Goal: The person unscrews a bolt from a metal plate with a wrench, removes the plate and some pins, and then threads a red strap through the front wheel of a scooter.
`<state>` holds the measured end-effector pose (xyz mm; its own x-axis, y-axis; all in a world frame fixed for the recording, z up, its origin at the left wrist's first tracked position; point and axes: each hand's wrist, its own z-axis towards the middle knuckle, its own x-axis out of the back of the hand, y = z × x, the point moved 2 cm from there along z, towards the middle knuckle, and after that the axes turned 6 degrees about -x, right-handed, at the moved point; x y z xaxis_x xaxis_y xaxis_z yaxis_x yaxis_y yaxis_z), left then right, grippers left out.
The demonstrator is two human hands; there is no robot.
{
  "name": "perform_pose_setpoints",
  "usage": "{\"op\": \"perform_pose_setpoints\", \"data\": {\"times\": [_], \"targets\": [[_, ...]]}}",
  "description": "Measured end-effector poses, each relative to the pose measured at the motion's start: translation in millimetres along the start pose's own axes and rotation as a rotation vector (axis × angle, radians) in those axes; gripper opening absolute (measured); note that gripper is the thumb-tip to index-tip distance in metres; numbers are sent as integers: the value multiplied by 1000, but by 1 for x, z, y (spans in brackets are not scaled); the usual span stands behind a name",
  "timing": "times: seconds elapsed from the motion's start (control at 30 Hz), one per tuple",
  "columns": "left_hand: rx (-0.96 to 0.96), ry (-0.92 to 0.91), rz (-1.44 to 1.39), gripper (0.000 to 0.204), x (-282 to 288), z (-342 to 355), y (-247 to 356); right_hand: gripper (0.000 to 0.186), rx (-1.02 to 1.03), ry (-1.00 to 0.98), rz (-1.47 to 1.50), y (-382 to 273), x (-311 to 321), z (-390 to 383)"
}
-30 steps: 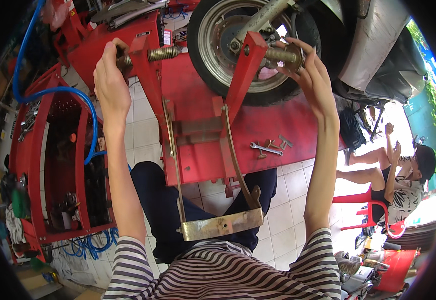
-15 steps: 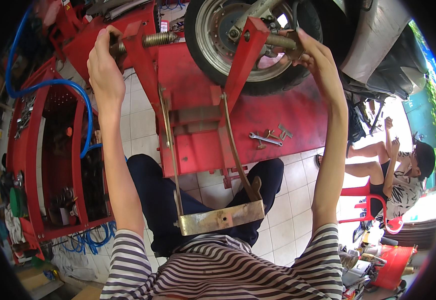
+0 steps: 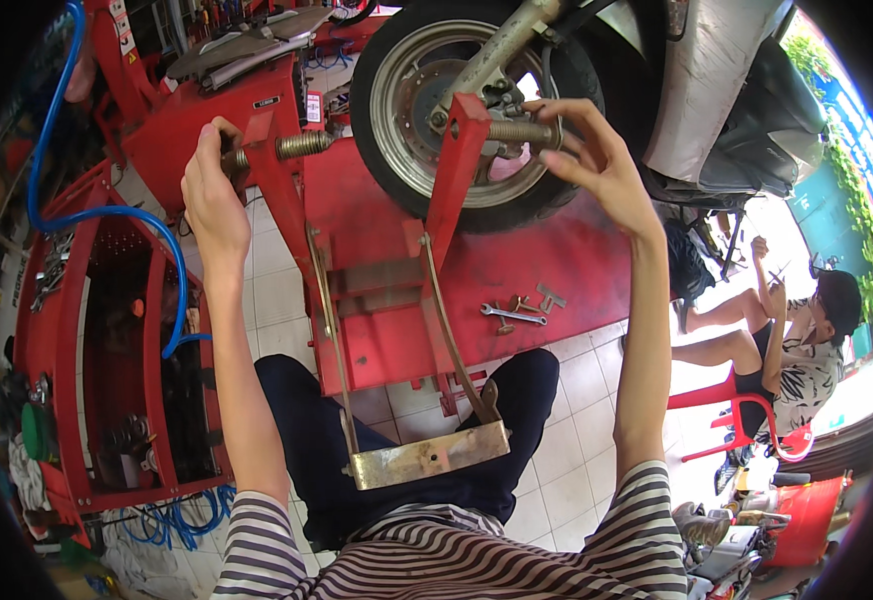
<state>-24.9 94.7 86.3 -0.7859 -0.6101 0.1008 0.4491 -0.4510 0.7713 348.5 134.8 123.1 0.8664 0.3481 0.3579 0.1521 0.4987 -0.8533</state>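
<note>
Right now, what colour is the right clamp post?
Red: the right clamp post shows best in the head view.

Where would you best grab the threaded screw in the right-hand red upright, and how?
Probably by the outer end of the screw, from the right, with a curled grip. It juts sideways from the upright, so that end looks easiest to reach; the right hand is curved about it.

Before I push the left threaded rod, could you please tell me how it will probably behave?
The left threaded rod is probably stiff, being thick, straight metal. It would likely resist sliding and move by turning instead, judging by its coarse thread. It seems unlikely to drop, because the red post appears to support it.
</note>
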Motion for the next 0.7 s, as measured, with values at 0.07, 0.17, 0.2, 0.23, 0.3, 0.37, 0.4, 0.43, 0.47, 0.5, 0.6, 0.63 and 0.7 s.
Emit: {"op": "perform_pose_setpoints", "data": {"times": [0.07, 0.17, 0.2, 0.23, 0.3, 0.37, 0.4, 0.43, 0.47, 0.5, 0.6, 0.63, 0.7], "targets": [[18, -10, -17, 49, 1, 0, -1, 39, 134, 22, -42, 1, -3, -3], [54, -20, -50, 49, -2, -2, 3, 38, -76, 117, 88, 4, -2, -3], [34, -10, -42, 50, -2, -2, 4, 41, -196, 133, 108, 11, 4, -1], [14, 0, -34, 50, -3, -2, 2, 54, -272, 8, -5, 21, 7, 2], [5, 8, -32, 50, -3, -1, 1, 58, -215, -48, 17, 22, 8, 1], [32, 2, -42, 50, -1, -1, -1, 62, -142, -23, 22, 19, 7, -2], [3, 17, -38, 50, -1, -1, -3, 64, -98, 29, 17, 15, 4, -7], [-26, 32, -34, 50, -2, 0, -5, 65, -97, 46, 59, 13, 4, -8], [-54, 43, -29, 50, -4, 0, -4, 66, -97, 67, 102, 12, 5, -10], [-19, 40, -58, 50, -5, 0, -3, 66, -141, 52, 192, 13, 8, -10], [50, 35, -121, 49, -3, -2, 1, 60, -295, 40, 193, 10, 8, -2], [49, 40, -132, 49, -4, -2, 0, 58, -306, 18, 106, 8, 5, 2], [39, 47, -130, 48, -5, -1, -3, 42, -332, 31, 71, 2, 5, 5]]}}
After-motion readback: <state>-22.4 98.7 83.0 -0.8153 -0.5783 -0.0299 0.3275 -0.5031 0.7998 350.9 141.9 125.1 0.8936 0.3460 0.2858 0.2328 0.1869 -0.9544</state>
